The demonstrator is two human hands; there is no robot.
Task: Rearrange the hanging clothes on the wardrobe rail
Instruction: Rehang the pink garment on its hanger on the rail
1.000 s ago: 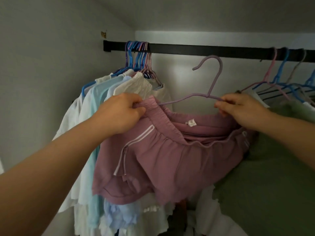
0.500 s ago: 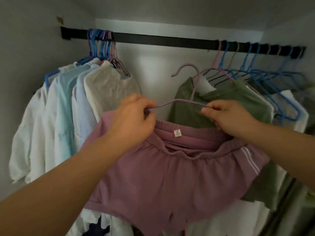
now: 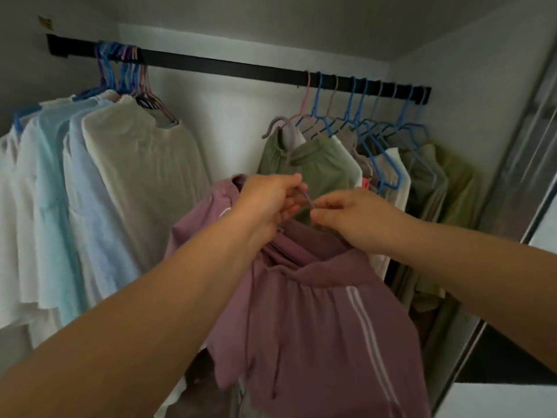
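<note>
Mauve shorts [image 3: 316, 327] with white side stripes hang from a mauve hanger [image 3: 287, 152], held off the black rail [image 3: 226, 65], well below it. My left hand [image 3: 268, 200] grips the waistband together with the hanger's left side. My right hand [image 3: 352, 218] pinches the hanger's wire just right of it, the two hands almost touching. The hook points up in front of a green garment [image 3: 319, 164].
A group of white, light blue and cream tops [image 3: 144, 176] hangs at the rail's left end. Green and beige clothes on blue hangers [image 3: 388, 137] crowd the right end. A sliding door frame [image 3: 530, 146] stands at the far right.
My hands have come close together on the hanger, and the shorts have dropped lower and swung rightward towards the green garment. My view has shifted right.
</note>
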